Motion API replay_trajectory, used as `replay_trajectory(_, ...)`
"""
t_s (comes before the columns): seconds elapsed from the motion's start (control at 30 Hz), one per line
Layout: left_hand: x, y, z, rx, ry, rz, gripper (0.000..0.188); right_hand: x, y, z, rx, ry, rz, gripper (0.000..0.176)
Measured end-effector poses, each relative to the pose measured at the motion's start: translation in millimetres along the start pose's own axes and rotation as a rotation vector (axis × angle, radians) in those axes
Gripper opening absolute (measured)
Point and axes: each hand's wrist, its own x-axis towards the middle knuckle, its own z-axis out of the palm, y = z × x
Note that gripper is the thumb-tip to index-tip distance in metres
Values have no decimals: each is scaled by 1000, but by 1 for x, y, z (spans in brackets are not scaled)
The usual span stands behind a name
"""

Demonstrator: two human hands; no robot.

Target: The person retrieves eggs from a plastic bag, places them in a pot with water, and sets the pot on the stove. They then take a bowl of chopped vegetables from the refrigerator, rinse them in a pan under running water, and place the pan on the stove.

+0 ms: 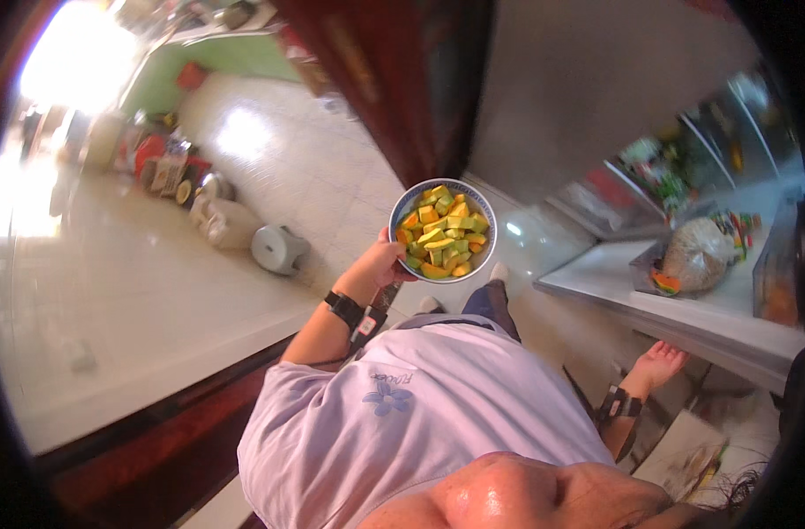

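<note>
My left hand holds a white bowl with a blue patterned rim by its left side, thumb at the rim. Chunks of green-skinned, orange-yellow pumpkin or squash fill the bowl. At the right, my right hand is palm up with fingers extended at the outer edge of an open refrigerator door. Whether the fingertips press on it cannot be told. Inside the door, a clear bin holds a plastic bag of grain-like food beside an orange-coloured item.
Refrigerator shelves with green produce lie at the upper right. A dark red wooden door or panel stands ahead. On the left are a pale glossy surface, a grey stool and bags on the tiled floor.
</note>
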Motion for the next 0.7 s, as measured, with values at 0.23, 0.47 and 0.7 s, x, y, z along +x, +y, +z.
replay_trajectory(0.23, -66, 24, -132, -487, -14, 250, 66, -182, 60, 153, -587, -611, 755, 29)
replay_trajectory(0.47, -73, 143, -225, -510, 194, 473, 65, -326, 153, 331, -1013, -1559, 1005, 36)
replay_trajectory(0.7, -96, 230, -348, -487, 387, 549, 66, -426, 221, 412, -1182, -1620, 1116, 39)
